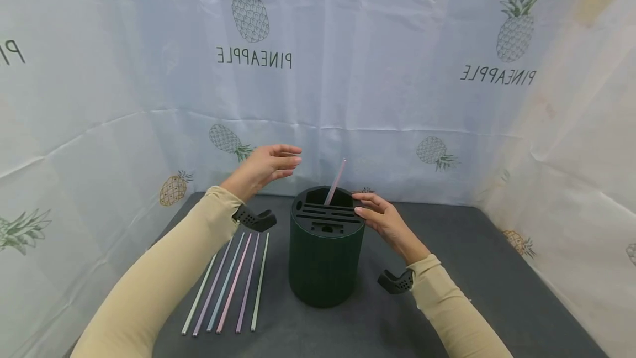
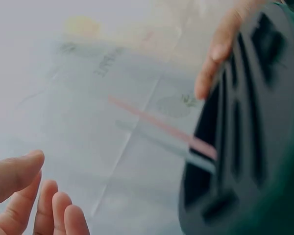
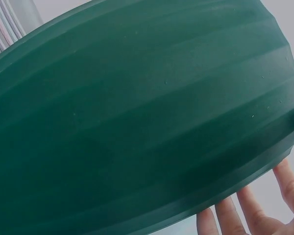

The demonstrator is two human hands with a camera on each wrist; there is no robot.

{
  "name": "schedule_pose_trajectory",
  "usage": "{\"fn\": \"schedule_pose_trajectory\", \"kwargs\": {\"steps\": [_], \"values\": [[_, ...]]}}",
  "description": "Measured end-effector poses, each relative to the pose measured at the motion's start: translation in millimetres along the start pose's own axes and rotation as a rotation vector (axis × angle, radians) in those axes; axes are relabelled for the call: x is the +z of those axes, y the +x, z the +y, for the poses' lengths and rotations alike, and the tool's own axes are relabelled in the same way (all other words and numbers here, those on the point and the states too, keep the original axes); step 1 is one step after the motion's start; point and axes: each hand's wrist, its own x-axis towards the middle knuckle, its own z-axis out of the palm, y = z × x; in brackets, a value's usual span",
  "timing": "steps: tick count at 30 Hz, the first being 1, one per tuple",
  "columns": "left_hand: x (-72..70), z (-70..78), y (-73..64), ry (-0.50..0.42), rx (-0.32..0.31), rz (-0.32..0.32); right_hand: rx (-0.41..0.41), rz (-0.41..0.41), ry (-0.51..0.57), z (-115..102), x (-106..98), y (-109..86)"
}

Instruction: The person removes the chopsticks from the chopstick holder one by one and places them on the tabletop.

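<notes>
A person's hands are apart at a dark green container (image 1: pixel 325 269) standing on a dark table (image 1: pixel 477 247). The left hand (image 1: pixel 265 168) hovers empty beside it, fingers loosely extended; the right hand (image 1: pixel 390 224) rests its fingers against the rim and side. A pink straw (image 1: pixel 336 180) leans up from the rear opening. Six pastel straws (image 1: pixel 234 283) lie left.

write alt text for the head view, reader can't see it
A person's right hand touches a dark green slotted holder with a pink straw leaning in it. The left hand hovers nearby, empty; six pastel straws lie on the dark table.
</notes>
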Motion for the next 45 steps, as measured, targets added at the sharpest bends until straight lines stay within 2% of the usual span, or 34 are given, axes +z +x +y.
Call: {"fn": "schedule_pose_trajectory", "kwargs": {"steps": [5,10,13,20,29,41,45], "values": [[25.4,14.9,19.5,0.005,0.007,-0.029,0.009,-0.004,0.01,0.7,1.2,1.3],[41.2,11.6,36.3,0.025,-0.035,-0.057,0.024,0.002,0.018,0.9,2.8,2.7],[46.6,6.4,41.8,0.032,-0.073,-0.081,0.023,-0.003,0.016,1.1,3.2,3.5],[50.9,-2.8,46.8,0.088,-0.138,-0.137,0.014,-0.007,0.011,0.8,2.7,4.1],[52.5,-8.2,51.1,0.15,-0.145,-0.204,0.022,0.0,0.023,0.2,0.8,2.8],[59.7,-8.6,51.2,0.231,-0.122,-0.183,0.021,0.0,0.017,1.1,-0.5,0.3],[58.0,-7.3,50.7,0.197,-0.123,-0.164,0.021,0.009,0.023,0.7,-0.2,-0.3]]}}
